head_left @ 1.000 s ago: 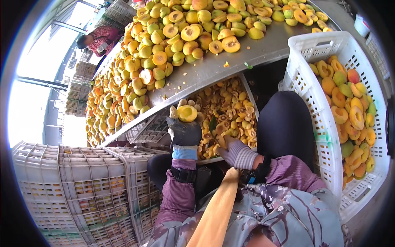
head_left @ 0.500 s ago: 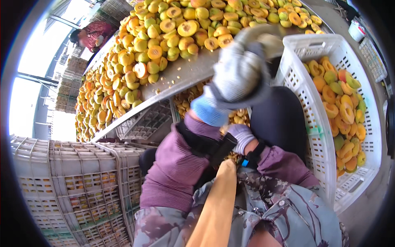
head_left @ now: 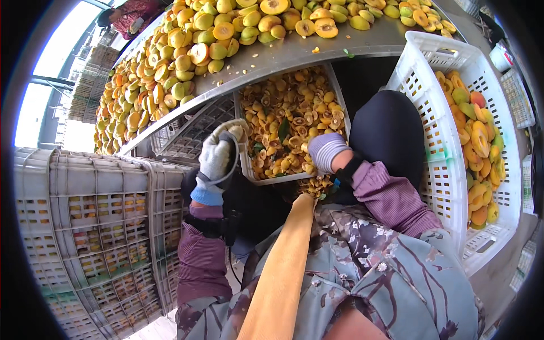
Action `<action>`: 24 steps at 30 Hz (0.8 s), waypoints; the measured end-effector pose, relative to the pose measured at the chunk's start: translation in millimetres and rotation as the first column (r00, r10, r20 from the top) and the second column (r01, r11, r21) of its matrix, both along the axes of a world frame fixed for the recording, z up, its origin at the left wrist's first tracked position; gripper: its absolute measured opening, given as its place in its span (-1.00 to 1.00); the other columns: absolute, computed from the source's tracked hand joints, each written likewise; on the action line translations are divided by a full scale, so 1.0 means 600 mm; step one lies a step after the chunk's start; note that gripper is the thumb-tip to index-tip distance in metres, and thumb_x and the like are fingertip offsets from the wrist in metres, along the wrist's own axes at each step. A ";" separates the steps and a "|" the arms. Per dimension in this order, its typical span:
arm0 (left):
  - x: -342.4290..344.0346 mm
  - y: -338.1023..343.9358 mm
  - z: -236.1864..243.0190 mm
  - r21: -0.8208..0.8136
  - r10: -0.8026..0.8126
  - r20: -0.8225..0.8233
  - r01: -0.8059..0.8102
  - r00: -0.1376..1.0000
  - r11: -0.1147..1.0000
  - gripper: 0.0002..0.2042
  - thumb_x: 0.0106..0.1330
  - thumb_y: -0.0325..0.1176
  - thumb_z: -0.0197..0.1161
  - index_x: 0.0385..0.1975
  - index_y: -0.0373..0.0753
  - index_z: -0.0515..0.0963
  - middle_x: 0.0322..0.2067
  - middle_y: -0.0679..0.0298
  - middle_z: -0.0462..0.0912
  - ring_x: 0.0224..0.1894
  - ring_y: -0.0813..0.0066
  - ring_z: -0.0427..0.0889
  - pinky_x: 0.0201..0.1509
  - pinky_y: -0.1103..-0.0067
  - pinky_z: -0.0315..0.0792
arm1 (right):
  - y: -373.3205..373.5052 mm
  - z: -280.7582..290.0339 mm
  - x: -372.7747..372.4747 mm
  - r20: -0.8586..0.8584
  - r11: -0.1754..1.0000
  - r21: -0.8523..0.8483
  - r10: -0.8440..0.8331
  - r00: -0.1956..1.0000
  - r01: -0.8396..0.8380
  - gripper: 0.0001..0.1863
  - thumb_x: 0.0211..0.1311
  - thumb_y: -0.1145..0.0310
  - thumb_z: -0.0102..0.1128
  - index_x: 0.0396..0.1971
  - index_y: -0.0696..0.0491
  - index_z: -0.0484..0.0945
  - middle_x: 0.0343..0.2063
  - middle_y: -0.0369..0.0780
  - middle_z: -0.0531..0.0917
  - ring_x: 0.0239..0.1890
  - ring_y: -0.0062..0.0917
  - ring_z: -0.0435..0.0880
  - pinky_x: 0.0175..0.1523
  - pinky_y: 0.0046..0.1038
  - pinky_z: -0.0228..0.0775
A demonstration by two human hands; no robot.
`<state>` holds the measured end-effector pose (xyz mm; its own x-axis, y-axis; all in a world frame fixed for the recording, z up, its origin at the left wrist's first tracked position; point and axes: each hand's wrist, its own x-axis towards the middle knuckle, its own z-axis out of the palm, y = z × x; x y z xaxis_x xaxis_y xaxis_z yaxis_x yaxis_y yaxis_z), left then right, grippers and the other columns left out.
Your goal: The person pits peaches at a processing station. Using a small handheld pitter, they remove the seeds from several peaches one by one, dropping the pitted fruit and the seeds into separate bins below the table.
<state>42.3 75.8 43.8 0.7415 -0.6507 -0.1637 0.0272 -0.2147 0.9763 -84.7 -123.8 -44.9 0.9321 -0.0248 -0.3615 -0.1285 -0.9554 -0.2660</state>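
My left hand (head_left: 218,156), in a grey-white glove with tan fingertips and a blue cuff, hovers at the left rim of a white crate (head_left: 245,158). Its fingers are curled; a dark grey band crosses the hand, and whatever the fingers enclose is hidden. My right hand (head_left: 328,152), in a striped lavender-white glove, is closed over the crate's near right part; its grip is hidden from above. Fruit scraps and stones (head_left: 294,122) with some green leaves fill the crate. A long tan strip (head_left: 286,266) runs from my body to scraps beside the crate's near edge.
Halved yellow-orange stone fruits (head_left: 192,56) heap on a metal table (head_left: 272,62) ahead. A white perforated basket (head_left: 433,147) with fruit halves stands right. Stacked lidded crates (head_left: 102,226) stand left. Another person (head_left: 133,16) is at the table's far left.
My left hand has swung from near the white basket, over the table's edge, back left and down to the scrap crate. My right hand stays by the crate, which is now in fuller view.
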 end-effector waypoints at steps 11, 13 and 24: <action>-0.063 -0.048 -0.087 -0.172 0.041 -0.233 -0.082 0.972 0.982 -0.65 0.31 -0.39 0.17 0.08 -0.31 0.44 -0.30 0.29 0.62 -0.37 0.62 0.58 -0.28 0.74 0.48 | 0.023 0.051 -0.012 0.338 0.991 0.107 -0.111 0.935 0.079 -0.67 0.06 0.26 0.19 -0.31 0.19 0.39 -0.58 0.03 0.60 -0.45 -0.04 0.62 -0.32 -0.11 0.45; -0.061 -0.054 -0.098 -0.184 0.066 -0.116 -0.087 0.991 0.979 -0.71 0.28 -0.47 0.18 -0.01 -0.37 0.51 -0.22 0.25 0.61 -0.27 0.63 0.59 -0.16 0.72 0.49 | 0.032 0.063 -0.017 0.349 0.997 0.063 -0.070 0.934 0.051 -0.74 0.08 0.33 0.11 -0.31 0.20 0.43 -0.57 0.03 0.61 -0.44 -0.08 0.64 -0.32 -0.14 0.46; -0.030 -0.079 -0.110 -0.123 0.195 -0.164 -0.216 0.967 0.969 -0.48 0.27 -0.42 0.13 0.25 -0.31 0.24 -0.08 0.12 0.57 -0.05 0.46 0.56 0.01 0.64 0.41 | -0.013 0.053 -0.026 0.418 0.949 0.121 -0.315 0.852 0.292 -0.58 0.18 0.17 0.11 -0.17 0.23 0.35 -0.61 -0.02 0.60 -0.53 -0.14 0.62 -0.43 -0.17 0.45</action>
